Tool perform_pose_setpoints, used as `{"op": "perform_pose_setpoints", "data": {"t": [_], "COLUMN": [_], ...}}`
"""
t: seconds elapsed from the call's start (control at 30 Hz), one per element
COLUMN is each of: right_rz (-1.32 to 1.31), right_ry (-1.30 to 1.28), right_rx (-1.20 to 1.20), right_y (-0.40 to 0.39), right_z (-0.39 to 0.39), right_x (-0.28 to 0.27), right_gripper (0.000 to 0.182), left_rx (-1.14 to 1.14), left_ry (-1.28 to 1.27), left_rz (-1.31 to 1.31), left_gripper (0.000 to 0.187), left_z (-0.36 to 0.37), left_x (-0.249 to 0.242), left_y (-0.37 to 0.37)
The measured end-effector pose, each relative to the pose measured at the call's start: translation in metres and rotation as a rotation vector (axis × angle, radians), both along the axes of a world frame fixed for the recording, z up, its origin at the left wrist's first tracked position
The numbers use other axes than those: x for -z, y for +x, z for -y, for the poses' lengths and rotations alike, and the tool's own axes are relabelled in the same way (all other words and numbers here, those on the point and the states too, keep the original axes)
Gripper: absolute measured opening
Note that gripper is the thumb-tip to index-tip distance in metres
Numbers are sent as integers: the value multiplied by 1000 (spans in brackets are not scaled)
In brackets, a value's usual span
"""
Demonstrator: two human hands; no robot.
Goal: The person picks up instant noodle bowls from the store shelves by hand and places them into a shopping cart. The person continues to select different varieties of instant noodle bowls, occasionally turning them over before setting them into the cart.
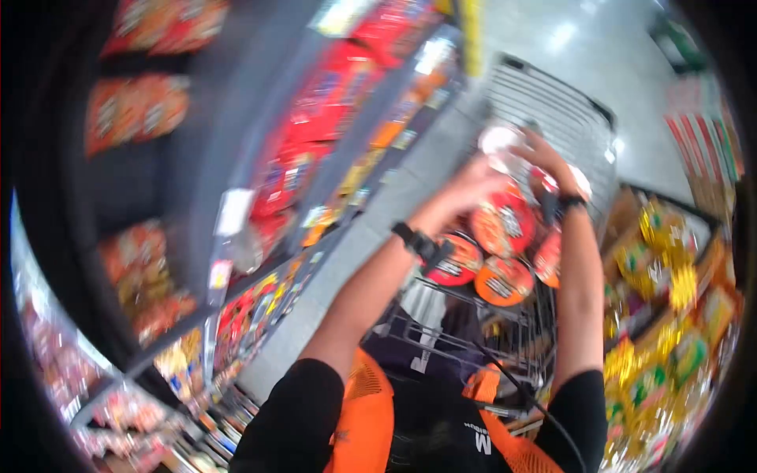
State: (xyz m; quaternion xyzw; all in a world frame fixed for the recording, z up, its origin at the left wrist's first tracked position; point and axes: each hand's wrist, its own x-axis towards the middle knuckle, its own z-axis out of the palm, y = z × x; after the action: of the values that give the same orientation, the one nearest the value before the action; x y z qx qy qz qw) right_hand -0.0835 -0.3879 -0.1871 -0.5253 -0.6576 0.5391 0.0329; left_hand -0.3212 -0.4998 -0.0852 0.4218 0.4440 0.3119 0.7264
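My left hand [477, 185], with a black watch [422, 243] on its wrist, reaches over a metal shopping cart. My right hand [546, 160], wearing a black wristband, is close beside it. Between them is a cup with a round white end [500, 139], and the fingers of both hands appear closed round it; motion blur hides the exact grip. Below my hands, several instant noodle cups sit in the cart, among them a red-lidded cup [505, 225], another red-lidded cup [457, 261] and an orange-lidded cup [504, 281].
The cart's wire basket [552, 87] extends ahead over a grey floor [544, 27]. Shelves with red packets [323, 94] run along the left. At the right stand boxes of shiny yellow packets [662, 378]. An orange-and-black vest [364, 410] covers my torso.
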Motion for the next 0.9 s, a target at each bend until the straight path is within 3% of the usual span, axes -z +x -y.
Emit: {"op": "perform_pose_setpoints", "data": {"t": [0.03,0.07,0.13,0.17,0.23,0.27,0.3,0.33,0.47,0.53,0.57,0.6,0.63,0.67,0.73,0.77,0.8,0.83,0.87,0.9], "right_rz": [-26,-90,-243,-169,-190,-195,-266,-330,-654,-745,-749,-857,-1013,-927,-1313,-1252,-1173,-1085,-1137,-1092], "right_ry": [174,144,30,92,141,184,197,210,257,217,353,334,345,411,-24,154,332,501,165,125], "right_rx": [21,41,233,255,290,293,256,219,-29,-138,-110,-75,-21,-41,-54,-41,-15,23,94,134], "right_y": [20,40,54,56,45,27,2,-34,-220,-314,-363,-412,-467,-499,-553,-571,-589,-605,-594,-585], "right_z": [1,1,8,10,16,19,23,30,46,42,36,31,15,4,-5,-13,-21,-28,-6,8], "right_x": [31,35,-35,-74,-158,-203,-253,-299,-417,-441,-433,-433,-407,-411,-419,-413,-406,-402,-432,-443], "right_gripper": [78,72,56,51,46,44,44,44,44,49,66,73,77,72,57,57,58,58,64,67], "left_rx": [10,70,187,158,-151,-342,-702,-900,-1309,-1456,-1423,-1382,-1335,-1259,-983,-782,-654,-620,-621,-624], "left_ry": [-80,-63,11,127,312,534,527,632,775,695,678,663,629,604,628,722,798,784,765,744], "left_rz": [144,206,193,153,16,-61,-174,-203,-252,-114,-110,-106,-101,-181,-538,-865,-994,-933,-849,-765], "left_gripper": [44,43,49,47,30,31,33,39,57,58,59,60,61,62,64,66,67,68,68,69], "left_z": [21,33,52,61,84,90,99,93,69,47,37,30,21,20,2,-7,-15,-21,-21,-21], "left_x": [-21,-80,-175,-213,-270,-271,-281,-294,-322,-317,-309,-304,-291,-273,-225,-203,-191,-209,-214,-218], "left_y": [-14,-36,-90,-120,-176,-212,-236,-265,-373,-421,-444,-460,-476,-505,-571,-606,-634,-636,-631,-627]}}
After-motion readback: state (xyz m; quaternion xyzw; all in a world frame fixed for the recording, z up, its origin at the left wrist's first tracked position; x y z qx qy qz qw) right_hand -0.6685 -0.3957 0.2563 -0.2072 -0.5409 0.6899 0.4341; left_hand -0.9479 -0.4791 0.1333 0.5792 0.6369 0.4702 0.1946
